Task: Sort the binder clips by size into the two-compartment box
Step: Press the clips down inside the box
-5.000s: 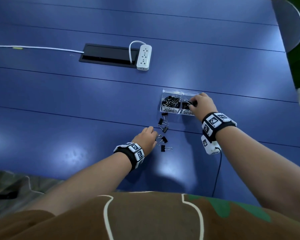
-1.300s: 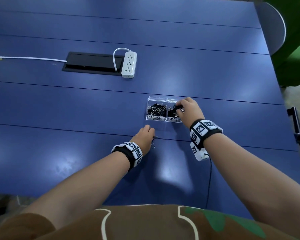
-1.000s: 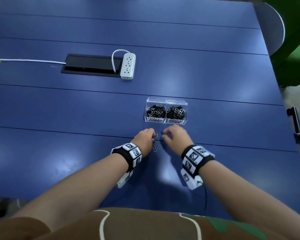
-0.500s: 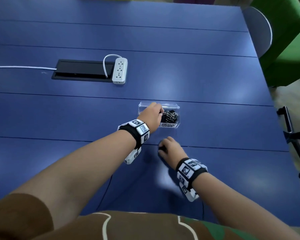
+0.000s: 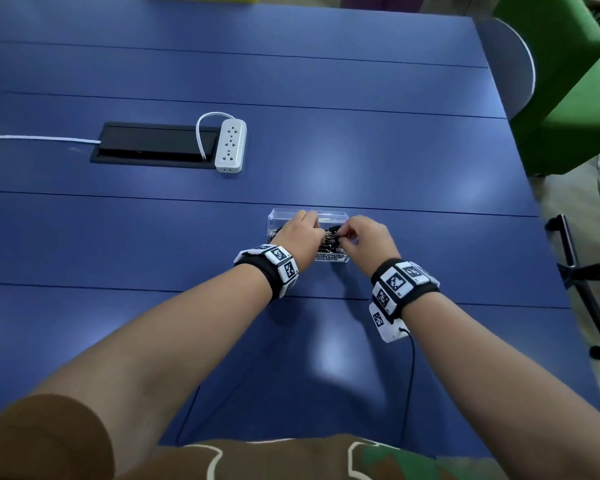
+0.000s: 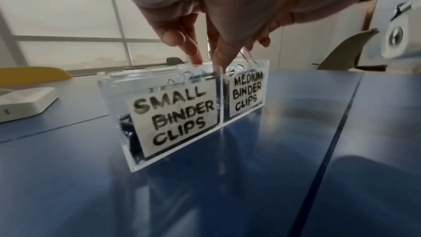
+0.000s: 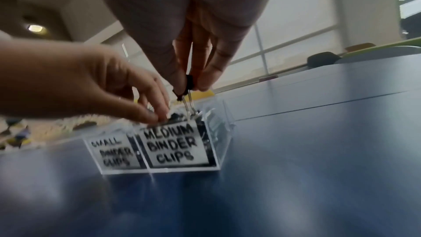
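A clear two-compartment box [image 5: 329, 213] stands mid-table, labelled SMALL BINDER CLIPS [image 6: 173, 113] on the left and MEDIUM BINDER CLIPS [image 7: 175, 145] on the right. Black clips lie in both halves. My right hand [image 7: 190, 87] pinches a black binder clip [image 7: 189, 81] between thumb and fingers, its wire handles hanging down just above the medium compartment. My left hand [image 6: 208, 62] reaches down with straight fingers, the tips at the box's top rim near the divider; I see nothing between them. In the head view both hands [image 5: 302, 233] [image 5: 364, 237] cover most of the box.
A white power strip [image 5: 230, 145] and a black cable hatch [image 5: 153, 143] lie at the back left. Green chairs [image 5: 561, 81] and a black chair base [image 5: 586, 289] stand past the table's right edge. A thin black cable [image 5: 411, 375] trails from my right wrist.
My right hand has lifted off the table in front of the box and now holds a clip over the medium compartment. The left hand stays at the box. The loose clips seen earlier are off the table.
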Demonstrator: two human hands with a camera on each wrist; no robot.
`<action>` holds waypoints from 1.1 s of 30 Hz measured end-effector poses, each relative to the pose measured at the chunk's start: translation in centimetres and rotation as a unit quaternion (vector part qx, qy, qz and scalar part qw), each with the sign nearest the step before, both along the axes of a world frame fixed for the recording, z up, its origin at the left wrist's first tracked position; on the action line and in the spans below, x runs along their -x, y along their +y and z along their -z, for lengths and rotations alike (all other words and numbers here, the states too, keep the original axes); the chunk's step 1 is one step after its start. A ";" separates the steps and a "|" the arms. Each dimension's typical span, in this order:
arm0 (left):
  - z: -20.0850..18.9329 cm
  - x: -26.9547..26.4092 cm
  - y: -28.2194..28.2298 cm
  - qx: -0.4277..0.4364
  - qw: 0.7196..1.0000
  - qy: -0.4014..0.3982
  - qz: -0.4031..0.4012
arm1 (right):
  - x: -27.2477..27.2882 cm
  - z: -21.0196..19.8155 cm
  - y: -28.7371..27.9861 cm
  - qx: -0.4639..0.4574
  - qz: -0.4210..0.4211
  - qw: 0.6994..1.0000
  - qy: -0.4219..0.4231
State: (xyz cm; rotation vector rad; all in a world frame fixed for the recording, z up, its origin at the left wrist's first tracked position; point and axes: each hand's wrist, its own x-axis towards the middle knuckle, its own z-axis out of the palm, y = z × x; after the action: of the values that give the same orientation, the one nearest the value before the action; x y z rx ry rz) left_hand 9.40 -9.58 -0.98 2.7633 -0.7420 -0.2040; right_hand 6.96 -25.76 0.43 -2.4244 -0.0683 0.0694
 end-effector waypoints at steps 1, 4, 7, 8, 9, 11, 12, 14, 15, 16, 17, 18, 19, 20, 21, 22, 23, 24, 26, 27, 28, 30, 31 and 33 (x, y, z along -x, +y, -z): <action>-0.1 0.0 0.4 0.031 0.999 0.005 -0.012 | -0.1 0.5 0.2 0.037 -0.036 0.999 0.019; -0.8 -0.6 1.7 0.122 0.987 0.026 -0.106 | -0.3 1.4 0.2 0.060 -0.075 0.995 0.037; -1.6 -1.8 3.5 0.160 0.954 0.055 -0.246 | -0.8 1.0 -0.1 -0.010 -0.006 1.000 -0.006; -1.6 -2.3 4.1 0.166 0.940 0.070 -0.290 | -1.1 0.8 -0.3 -0.028 0.030 0.999 -0.013; -1.5 -2.7 4.7 0.171 0.923 0.088 -0.332 | -1.5 0.9 -0.6 -0.037 0.068 0.997 -0.002; -1.2 -3.4 5.4 0.171 0.895 0.135 -0.390 | -2.3 1.1 -0.8 -0.037 0.129 0.988 0.073; -1.1 -3.6 5.5 0.173 0.885 0.165 -0.400 | -2.7 1.3 -0.7 -0.029 0.137 0.982 0.126; -0.8 -3.8 5.4 0.202 0.870 0.219 -0.393 | -3.1 1.4 -0.2 -0.025 0.144 0.965 0.217; -0.8 -3.8 5.3 0.230 0.858 0.234 -0.395 | -3.3 1.4 0.1 -0.041 0.152 0.957 0.245; -0.7 -3.9 5.3 0.264 0.844 0.240 -0.401 | -3.4 1.2 0.2 -0.066 0.164 0.949 0.263; -0.8 -3.9 5.3 0.304 0.822 0.246 -0.413 | -3.7 1.0 0.3 -0.101 0.177 0.941 0.269; -1.0 -4.0 5.4 0.348 0.795 0.251 -0.429 | -3.9 0.8 0.3 -0.144 0.189 0.934 0.266; -1.0 -4.2 5.6 0.394 0.762 0.257 -0.445 | -4.1 0.7 0.3 -0.189 0.197 0.926 0.260; -1.2 -4.4 5.7 0.434 0.727 0.267 -0.461 | -4.1 0.5 0.3 -0.229 0.203 0.918 0.252; -1.4 -4.5 5.9 0.470 0.695 0.273 -0.471 | -3.9 0.4 0.3 -0.260 0.210 0.911 0.243; -1.8 -4.5 6.0 0.493 0.675 0.277 -0.474 | -3.7 0.5 0.2 -0.276 0.212 0.908 0.236; -1.9 -4.5 6.2 0.507 0.664 0.279 -0.472 | -3.3 0.3 0.1 -0.283 0.208 0.908 0.227; -2.0 -4.3 6.4 0.520 0.656 0.285 -0.467 | -3.0 0.4 0.0 -0.286 0.202 0.911 0.218; -1.7 -4.1 6.7 0.538 0.642 0.294 -0.460 | -2.4 0.8 -0.1 -0.306 0.197 0.909 0.204; -1.3 -4.2 6.8 0.535 0.643 0.295 -0.463 | -2.3 1.0 -0.1 -0.311 0.198 0.908 0.198; -1.2 -4.0 6.7 0.528 0.645 0.297 -0.465 | -2.1 1.2 0.0 -0.311 0.200 0.909 0.194; -1.3 -3.9 6.3 0.525 0.647 0.303 -0.462 | -1.9 1.4 0.1 -0.309 0.211 0.907 0.194; -1.3 -4.0 5.9 0.530 0.646 0.308 -0.456 | -1.8 1.4 0.2 -0.312 0.221 0.903 0.197; -1.5 -4.5 5.2 0.506 0.659 0.320 -0.455 | -1.6 1.1 0.4 -0.334 0.226 0.892 0.202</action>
State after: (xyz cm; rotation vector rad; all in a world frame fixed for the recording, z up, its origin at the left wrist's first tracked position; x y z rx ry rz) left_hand 13.87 -4.41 0.51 1.4660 0.6129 -0.3586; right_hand 8.54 -25.39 -0.64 -1.6415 0.5707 0.2860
